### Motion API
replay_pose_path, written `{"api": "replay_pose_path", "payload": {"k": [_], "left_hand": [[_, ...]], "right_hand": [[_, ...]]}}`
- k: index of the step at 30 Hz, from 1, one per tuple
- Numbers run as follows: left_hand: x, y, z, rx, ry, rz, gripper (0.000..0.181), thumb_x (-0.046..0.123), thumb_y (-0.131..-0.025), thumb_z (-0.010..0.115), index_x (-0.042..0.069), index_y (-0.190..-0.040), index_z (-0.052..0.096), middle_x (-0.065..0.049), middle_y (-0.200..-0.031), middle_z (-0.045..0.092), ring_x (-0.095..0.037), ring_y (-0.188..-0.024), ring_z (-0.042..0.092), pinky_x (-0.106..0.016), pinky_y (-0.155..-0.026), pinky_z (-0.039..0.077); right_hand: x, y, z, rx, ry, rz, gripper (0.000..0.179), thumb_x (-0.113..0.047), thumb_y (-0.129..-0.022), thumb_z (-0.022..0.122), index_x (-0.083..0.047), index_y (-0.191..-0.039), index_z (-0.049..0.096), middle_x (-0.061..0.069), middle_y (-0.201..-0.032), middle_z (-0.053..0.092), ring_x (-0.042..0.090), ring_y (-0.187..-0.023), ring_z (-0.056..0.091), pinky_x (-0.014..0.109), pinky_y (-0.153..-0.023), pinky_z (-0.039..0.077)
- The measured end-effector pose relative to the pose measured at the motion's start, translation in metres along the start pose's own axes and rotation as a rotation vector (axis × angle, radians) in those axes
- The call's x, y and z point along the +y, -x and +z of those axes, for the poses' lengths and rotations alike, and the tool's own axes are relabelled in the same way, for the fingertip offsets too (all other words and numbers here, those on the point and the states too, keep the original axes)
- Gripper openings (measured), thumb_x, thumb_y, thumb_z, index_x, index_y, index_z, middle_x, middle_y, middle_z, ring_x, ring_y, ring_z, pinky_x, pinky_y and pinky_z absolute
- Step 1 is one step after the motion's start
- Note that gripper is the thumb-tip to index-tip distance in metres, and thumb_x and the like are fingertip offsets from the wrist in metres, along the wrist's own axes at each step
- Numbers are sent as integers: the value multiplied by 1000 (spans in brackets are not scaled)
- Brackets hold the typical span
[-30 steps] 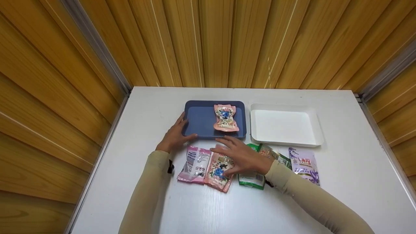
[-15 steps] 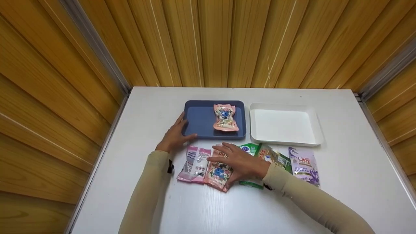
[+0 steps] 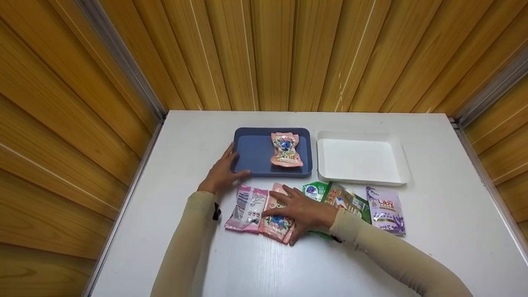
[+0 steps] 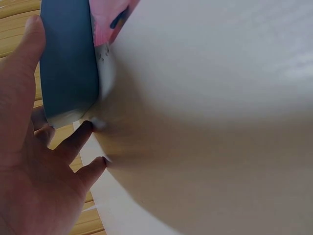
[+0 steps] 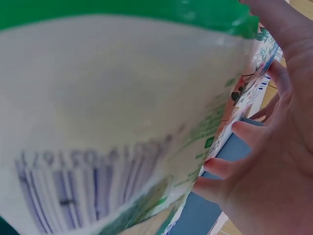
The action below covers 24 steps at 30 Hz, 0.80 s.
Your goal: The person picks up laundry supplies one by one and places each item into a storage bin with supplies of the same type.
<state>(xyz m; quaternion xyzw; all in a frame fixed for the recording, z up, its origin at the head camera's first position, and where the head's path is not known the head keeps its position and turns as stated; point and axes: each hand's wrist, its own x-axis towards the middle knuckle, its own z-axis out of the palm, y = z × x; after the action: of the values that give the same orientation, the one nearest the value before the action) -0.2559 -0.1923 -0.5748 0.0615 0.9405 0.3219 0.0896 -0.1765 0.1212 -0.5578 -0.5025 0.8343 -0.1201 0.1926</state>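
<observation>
My left hand (image 3: 220,175) touches the near left corner of the blue tray (image 3: 253,154), its fingers along the left side and thumb at the front rim. In the left wrist view the fingers are spread by the tray's corner. A pink floral packet (image 3: 285,146) lies at the tray's right end. Over a second pink floral packet (image 3: 275,227) in front of the tray, my right hand (image 3: 303,210) spreads its fingers, with the thumb by the packet's near right edge. The right wrist view shows the fingertips at that packet's side, partly hidden by a green-and-white packet (image 5: 98,88).
A white tray (image 3: 359,161) stands right of the blue one. In the front row lie a pink-and-white packet (image 3: 249,208), a green packet (image 3: 315,190), a green-and-brown packet (image 3: 346,200) and a purple packet (image 3: 386,211). Wood-look walls surround the white table (image 3: 255,268).
My right hand has come down and slightly nearer, from the blue tray's front edge onto the pink floral packet. The left hand stays at the tray.
</observation>
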Motion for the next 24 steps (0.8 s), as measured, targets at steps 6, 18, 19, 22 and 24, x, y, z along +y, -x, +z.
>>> {"api": "replay_pose_path", "payload": {"k": [6,18,19,22,24], "left_hand": [[-1,0,0,4,-12,20,97,57,-88,75,7,-161,34,6,-173,2,-31,-155,23,-50,-123,27],[-2,-1,2,3,4,-7,100,57,-87,77,9,-162,32,8,-173,1,-32,-155,21,-52,-123,26],[-2,-2,2,2,3,-7,100,58,-87,77,9,-162,32,8,-173,1,-32,-156,21,-51,-123,26],[-3,-2,1,2,-1,-1,101,59,-87,76,9,-162,31,7,-173,2,-31,-156,21,-50,-123,26],[-3,-2,1,4,4,3,103,58,-87,77,11,-164,26,7,-173,2,-30,-156,20,-50,-124,25]], "right_hand": [[-2,-1,-5,-39,-19,22,111,-59,-63,93,-47,-157,37,15,-171,12,56,-151,6,67,-121,12],[-5,-8,-15,-90,23,61,108,-52,-63,95,-50,-155,39,10,-171,15,55,-151,12,70,-116,25],[-5,-9,-16,-93,24,63,107,-51,-63,96,-50,-155,39,9,-171,16,55,-151,13,71,-115,26],[-4,-11,-18,-100,33,63,106,-49,-64,96,-49,-154,41,9,-170,20,54,-150,16,72,-112,30],[-3,-12,-20,-97,44,56,105,-46,-64,97,-47,-153,43,9,-169,24,51,-150,21,70,-111,33]]}}
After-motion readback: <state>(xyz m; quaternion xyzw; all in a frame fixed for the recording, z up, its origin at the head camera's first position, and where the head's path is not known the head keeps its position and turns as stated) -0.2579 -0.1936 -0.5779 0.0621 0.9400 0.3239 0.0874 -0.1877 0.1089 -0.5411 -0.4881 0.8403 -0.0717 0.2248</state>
